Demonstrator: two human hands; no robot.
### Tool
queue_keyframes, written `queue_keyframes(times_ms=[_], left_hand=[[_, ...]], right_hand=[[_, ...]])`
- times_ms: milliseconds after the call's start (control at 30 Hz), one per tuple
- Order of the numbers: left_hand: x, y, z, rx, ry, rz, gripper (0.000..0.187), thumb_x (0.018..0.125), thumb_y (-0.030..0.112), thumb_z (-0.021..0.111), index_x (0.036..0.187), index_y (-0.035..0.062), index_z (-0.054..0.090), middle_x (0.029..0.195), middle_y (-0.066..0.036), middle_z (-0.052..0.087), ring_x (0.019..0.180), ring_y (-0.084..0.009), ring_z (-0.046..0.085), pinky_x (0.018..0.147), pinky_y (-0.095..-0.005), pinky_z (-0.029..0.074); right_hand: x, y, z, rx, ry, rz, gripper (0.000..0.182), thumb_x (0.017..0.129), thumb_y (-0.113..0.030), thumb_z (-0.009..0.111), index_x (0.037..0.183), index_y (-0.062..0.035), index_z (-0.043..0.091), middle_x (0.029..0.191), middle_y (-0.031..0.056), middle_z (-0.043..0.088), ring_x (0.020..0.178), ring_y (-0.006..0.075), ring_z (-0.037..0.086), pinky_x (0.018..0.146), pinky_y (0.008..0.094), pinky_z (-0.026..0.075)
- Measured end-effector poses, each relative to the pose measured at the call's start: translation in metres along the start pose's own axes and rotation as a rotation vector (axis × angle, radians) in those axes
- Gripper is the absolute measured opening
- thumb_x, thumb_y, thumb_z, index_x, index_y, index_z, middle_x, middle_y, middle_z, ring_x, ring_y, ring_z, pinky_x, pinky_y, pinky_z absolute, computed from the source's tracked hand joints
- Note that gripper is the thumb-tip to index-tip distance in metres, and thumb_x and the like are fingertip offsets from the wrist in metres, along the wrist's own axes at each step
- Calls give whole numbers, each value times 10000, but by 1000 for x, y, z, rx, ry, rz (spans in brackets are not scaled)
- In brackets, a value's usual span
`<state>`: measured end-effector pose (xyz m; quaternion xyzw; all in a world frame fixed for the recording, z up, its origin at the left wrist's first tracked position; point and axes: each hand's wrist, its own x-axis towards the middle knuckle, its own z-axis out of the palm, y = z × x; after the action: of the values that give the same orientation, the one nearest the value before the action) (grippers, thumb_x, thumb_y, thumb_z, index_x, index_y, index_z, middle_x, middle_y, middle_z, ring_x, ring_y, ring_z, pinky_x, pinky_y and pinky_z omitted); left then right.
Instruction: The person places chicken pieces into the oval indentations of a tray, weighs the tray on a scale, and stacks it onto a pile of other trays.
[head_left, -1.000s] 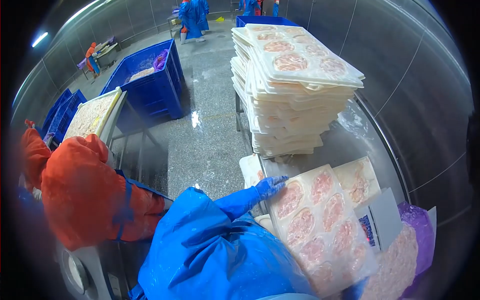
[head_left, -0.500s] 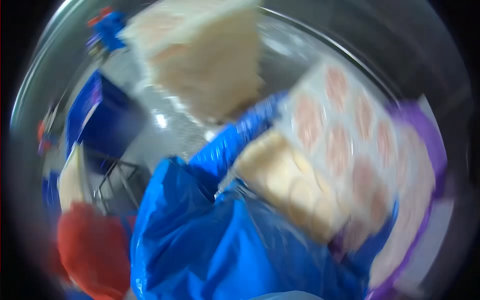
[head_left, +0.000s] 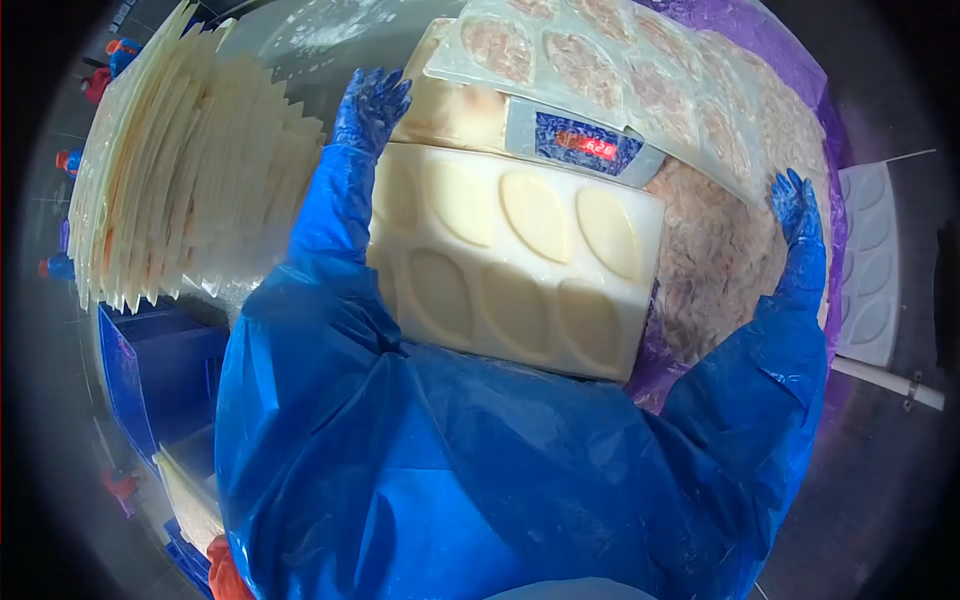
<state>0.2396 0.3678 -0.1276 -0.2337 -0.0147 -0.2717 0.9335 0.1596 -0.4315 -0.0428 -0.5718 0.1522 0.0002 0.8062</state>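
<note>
Landmark: pale mould tray (head_left: 535, 225). Only readable text is on the grey scale (head_left: 521, 130) just beyond the tray's far edge: red lit digits on its display (head_left: 590, 147), roughly "6.26", last digit maybe 8, leading characters unclear, decimal point uncertain. White marks on the blue panel (head_left: 553, 131) around the digits, too blurred to read.

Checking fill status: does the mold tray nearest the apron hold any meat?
No, that mold tray shows only bare hollows where it is visible.
</note>
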Motion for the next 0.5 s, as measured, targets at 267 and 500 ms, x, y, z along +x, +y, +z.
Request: queue_keyframes(times_ms=[267,500], left_hand=[[50,-103,-22,1862,141,401,482,1028,361,405,1446,120,414,1491,-148,422,1349,-296,436,1119,-539,324],[79,-180,-9,1002,434,479,430,929,213,625,1317,63,513,1257,-159,593,1083,-321,632,845,-458,599]], right_hand=[[9,36,59,156,-33,-10,743,994,-560,438,1427,43,402,1428,201,496,1271,335,515,1097,412,396],[-16,52,108,254,111,39,654,974,-465,545,1416,8,452,1405,189,526,1259,300,535,1086,409,409]])
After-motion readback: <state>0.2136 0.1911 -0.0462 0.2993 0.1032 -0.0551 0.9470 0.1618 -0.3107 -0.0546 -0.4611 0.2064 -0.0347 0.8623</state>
